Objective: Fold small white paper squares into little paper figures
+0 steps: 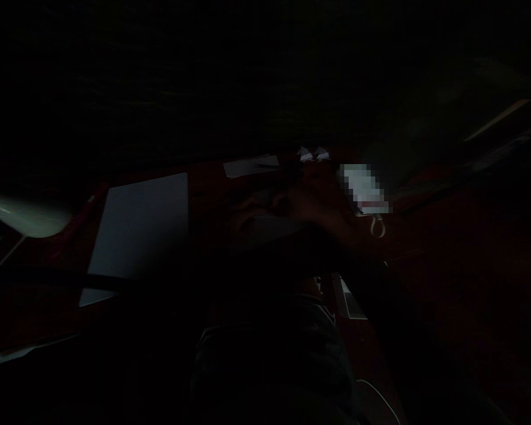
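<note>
The picture is very dark. My right hand [312,208] reaches in from the lower right, its fingers curled at a dim pale piece of paper [274,226] in the middle of the table. The fingers seem closed on the paper. Faint finger shapes to the left of it, at the paper's far side, look like my left hand [246,205]; how its fingers are held is lost in shadow. Beyond the hands stand two small folded paper pieces [305,154], side by side. A flat paper slip [251,166] with a thin dark object across it lies left of those.
A large white sheet [146,224] lies on the dark reddish table to the left. At right is a pale flat rectangular object [363,189], pixelated, with a loop [377,226]. A white rounded object [29,217] stands far left. A thin cable [378,394] runs below.
</note>
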The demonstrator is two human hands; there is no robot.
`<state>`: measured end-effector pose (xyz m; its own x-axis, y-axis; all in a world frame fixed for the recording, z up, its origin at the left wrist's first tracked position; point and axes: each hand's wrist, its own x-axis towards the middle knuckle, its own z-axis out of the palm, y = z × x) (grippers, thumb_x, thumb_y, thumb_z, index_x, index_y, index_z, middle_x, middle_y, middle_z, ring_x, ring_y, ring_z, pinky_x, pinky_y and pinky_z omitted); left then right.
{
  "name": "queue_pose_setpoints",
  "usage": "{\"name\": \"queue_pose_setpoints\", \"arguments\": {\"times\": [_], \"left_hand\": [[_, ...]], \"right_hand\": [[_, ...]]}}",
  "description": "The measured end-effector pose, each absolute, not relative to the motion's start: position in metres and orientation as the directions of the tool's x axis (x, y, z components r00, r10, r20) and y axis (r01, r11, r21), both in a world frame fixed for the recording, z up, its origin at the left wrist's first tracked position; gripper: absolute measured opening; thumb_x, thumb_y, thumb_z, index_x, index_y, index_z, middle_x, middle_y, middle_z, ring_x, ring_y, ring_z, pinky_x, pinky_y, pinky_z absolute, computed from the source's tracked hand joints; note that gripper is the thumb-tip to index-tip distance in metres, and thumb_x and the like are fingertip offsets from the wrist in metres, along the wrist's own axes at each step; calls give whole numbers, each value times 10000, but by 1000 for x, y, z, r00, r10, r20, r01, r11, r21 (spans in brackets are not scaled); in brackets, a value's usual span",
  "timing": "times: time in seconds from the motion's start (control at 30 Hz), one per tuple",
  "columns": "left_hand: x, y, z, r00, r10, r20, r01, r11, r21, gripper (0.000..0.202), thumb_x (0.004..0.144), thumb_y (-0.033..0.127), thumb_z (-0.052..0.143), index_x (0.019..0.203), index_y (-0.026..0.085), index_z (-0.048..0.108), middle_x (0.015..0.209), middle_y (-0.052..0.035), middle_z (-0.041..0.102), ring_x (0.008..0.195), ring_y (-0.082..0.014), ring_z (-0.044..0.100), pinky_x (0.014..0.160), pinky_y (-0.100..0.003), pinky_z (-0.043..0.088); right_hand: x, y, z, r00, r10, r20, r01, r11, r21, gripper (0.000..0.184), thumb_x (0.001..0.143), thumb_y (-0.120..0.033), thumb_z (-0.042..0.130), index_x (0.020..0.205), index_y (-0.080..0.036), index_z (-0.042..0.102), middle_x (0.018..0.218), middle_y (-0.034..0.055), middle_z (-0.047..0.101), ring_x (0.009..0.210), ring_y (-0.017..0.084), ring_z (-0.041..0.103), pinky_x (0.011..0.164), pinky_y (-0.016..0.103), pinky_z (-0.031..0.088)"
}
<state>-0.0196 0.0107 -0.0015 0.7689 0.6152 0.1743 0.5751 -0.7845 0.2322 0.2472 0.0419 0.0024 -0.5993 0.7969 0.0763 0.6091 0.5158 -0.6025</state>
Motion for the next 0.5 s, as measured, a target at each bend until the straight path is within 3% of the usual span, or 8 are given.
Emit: {"name": "queue_pose_setpoints", "arguments": {"times": [0.5], "left_hand": [[-19,11,-1,755,632,171,590,-770,243,406,1080,241,534,1437,263,727,1488,-89,682,1380,-336,604,1206,-560,483]], "right_hand": [[243,36,10,-531,847,29,713,465,-525,99,915,-211,791,918,-230,888,927,30,856,790,174,732,719,289,445]]}}
